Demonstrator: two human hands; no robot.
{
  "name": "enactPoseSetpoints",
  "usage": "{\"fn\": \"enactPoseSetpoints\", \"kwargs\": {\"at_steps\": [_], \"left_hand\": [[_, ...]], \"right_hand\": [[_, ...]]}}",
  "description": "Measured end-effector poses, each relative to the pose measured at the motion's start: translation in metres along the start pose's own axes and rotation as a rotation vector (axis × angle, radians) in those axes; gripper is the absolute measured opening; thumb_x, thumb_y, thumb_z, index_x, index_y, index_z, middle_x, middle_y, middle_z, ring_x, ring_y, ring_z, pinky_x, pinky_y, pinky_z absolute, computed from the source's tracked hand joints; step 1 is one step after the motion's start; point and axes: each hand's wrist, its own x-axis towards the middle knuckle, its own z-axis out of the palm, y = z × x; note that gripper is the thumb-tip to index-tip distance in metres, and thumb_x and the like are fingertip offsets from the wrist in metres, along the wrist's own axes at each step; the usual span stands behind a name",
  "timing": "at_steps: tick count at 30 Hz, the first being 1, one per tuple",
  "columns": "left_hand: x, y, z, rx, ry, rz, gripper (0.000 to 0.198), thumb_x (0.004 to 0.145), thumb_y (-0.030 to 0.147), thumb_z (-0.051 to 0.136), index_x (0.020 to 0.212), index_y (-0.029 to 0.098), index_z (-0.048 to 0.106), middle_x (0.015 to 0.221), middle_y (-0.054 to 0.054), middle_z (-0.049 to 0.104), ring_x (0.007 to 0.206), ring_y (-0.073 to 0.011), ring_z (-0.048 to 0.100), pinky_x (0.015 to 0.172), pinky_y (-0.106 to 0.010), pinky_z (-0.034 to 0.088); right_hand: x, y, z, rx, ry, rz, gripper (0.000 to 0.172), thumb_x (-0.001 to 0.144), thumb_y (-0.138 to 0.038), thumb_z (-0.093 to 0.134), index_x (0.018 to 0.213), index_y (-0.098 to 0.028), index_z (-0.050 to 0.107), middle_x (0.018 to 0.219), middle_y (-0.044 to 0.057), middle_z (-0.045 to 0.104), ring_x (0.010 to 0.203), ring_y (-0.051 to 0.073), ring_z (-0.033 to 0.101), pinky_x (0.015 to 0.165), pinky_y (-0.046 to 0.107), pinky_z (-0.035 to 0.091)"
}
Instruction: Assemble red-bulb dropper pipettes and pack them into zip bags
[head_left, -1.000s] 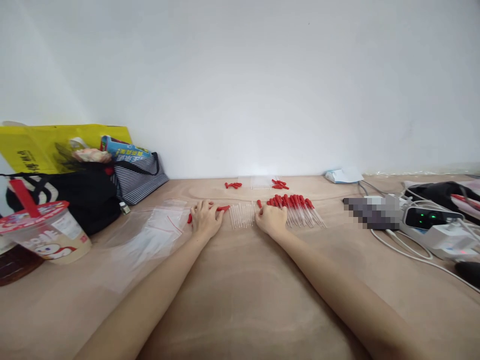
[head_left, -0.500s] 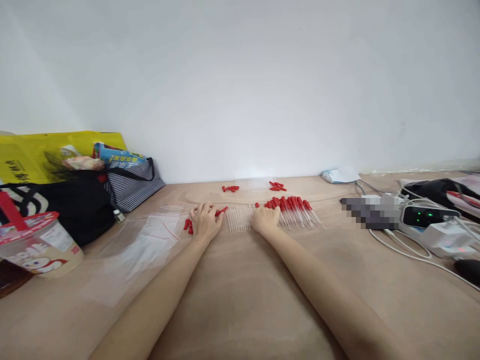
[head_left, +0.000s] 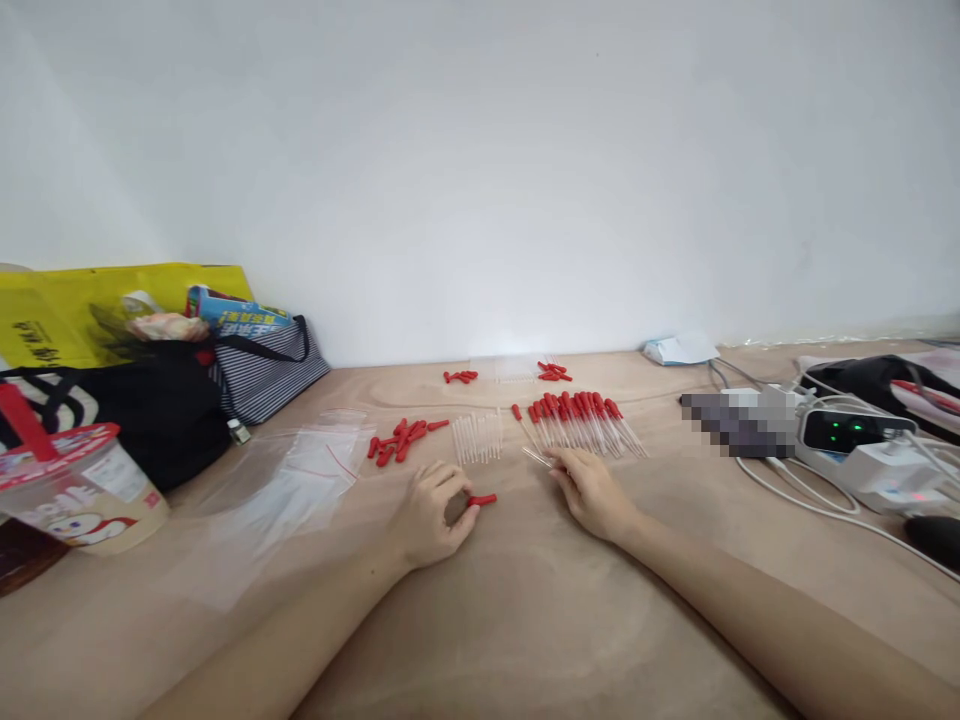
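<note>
My left hand (head_left: 433, 515) pinches a red dropper bulb (head_left: 486, 499) while my right hand (head_left: 596, 492) pinches a clear pipette tube (head_left: 535, 456), which too tight a squeeze could crack.

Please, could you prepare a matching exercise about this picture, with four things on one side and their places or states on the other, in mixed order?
Things:
1. left hand
2. right hand
3. striped bag
4. cup

Places or states:
A. has a red straw
B. holds a clear tube
C. beside the black bag
D. holds a red cap

Pairs: 1-D; 2-B; 3-C; 4-A
</note>
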Motion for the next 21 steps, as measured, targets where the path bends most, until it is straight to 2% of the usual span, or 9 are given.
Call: {"fn": "enactPoseSetpoints", "kwargs": {"at_steps": [2, 4, 10, 16, 21], "left_hand": [[0.001, 0.001, 0.002, -0.046, -0.018, -0.029, 0.017, 0.073, 0.022, 0.053, 0.088, 0.017, 0.058, 0.085, -0.005, 0.058, 0.080, -0.0192, 0.053, 0.074, -0.034, 0.041], [0.004, 0.000, 0.006, -0.094, -0.046, -0.037, 0.026, 0.073, 0.027, 0.056, 0.098, 0.018, 0.058, 0.094, -0.006, 0.058, 0.087, -0.0200, 0.054, 0.077, -0.034, 0.042], [0.011, 0.002, 0.013, -0.196, -0.052, -0.065, 0.016, 0.081, 0.024, 0.048, 0.080, 0.019, 0.063, 0.093, -0.005, 0.059, 0.087, -0.0179, 0.055, 0.078, -0.030, 0.042], [0.012, 0.006, 0.012, -0.267, -0.072, -0.166, 0.020, 0.088, 0.027, 0.034, 0.085, 0.018, 0.052, 0.079, -0.001, 0.059, 0.075, -0.0152, 0.055, 0.069, -0.027, 0.041], [0.013, 0.009, 0.010, -0.306, -0.107, -0.126, 0.022, 0.088, 0.028, 0.033, 0.085, 0.019, 0.052, 0.080, -0.001, 0.060, 0.076, -0.0148, 0.055, 0.071, -0.026, 0.040]], "right_hand": [[0.001, -0.002, 0.000, 0.017, -0.017, -0.043, 0.028, 0.084, -0.014, 0.035, 0.108, -0.017, 0.048, 0.088, 0.007, 0.058, 0.082, 0.018, 0.052, 0.071, 0.030, 0.039], [0.005, -0.005, 0.001, 0.023, -0.052, -0.081, 0.028, 0.083, -0.012, 0.034, 0.106, -0.018, 0.050, 0.086, 0.007, 0.057, 0.081, 0.018, 0.051, 0.069, 0.030, 0.040], [0.007, -0.014, -0.001, 0.087, -0.116, -0.084, 0.017, 0.084, -0.013, 0.035, 0.091, -0.017, 0.050, 0.083, 0.006, 0.057, 0.077, 0.016, 0.051, 0.069, 0.030, 0.038], [0.006, -0.021, -0.002, 0.153, -0.119, -0.048, 0.013, 0.085, -0.019, 0.037, 0.084, -0.019, 0.050, 0.076, 0.002, 0.059, 0.069, 0.014, 0.052, 0.066, 0.029, 0.032], [0.005, -0.027, -0.002, 0.171, -0.130, -0.084, 0.013, 0.084, -0.018, 0.038, 0.088, -0.019, 0.051, 0.077, 0.000, 0.061, 0.066, 0.012, 0.052, 0.067, 0.028, 0.028]]}}
